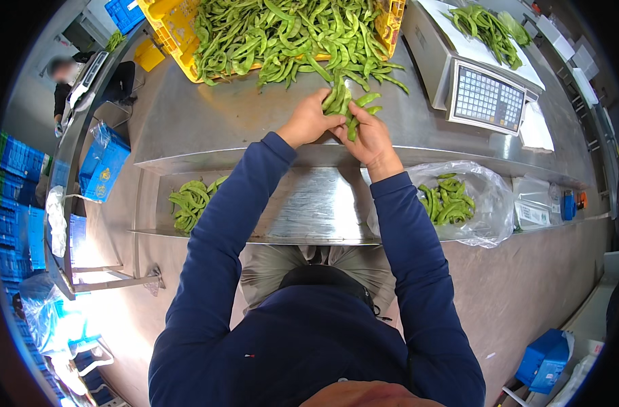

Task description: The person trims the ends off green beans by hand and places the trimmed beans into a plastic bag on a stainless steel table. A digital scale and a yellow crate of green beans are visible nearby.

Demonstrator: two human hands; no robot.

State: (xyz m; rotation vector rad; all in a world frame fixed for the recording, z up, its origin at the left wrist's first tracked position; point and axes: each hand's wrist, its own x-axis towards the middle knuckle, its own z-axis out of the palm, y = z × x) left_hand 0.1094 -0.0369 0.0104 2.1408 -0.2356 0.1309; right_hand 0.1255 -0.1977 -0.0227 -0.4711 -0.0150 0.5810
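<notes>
Both my hands meet over the stainless steel table (228, 117), just short of a yellow plastic crate (179, 38) heaped with flat green bean pods (289, 35). My left hand (312, 116) grips a small bunch of green bean pods (336, 99), thumb across their lower ends. Close against it, my right hand (368, 132) has pods between its thumb and fingers, a few tips sticking out to the right. Loose pods spill from the crate's near side onto the table beyond my fingers.
Right of the crate stands a weighing scale (487, 96) with pods on top. Along the lower trough lie a pile of pods (190, 203) at left and a clear plastic bag (487, 203) holding pods at right. Another person (62, 76) sits at the far-left bench beyond a blue crate (103, 163).
</notes>
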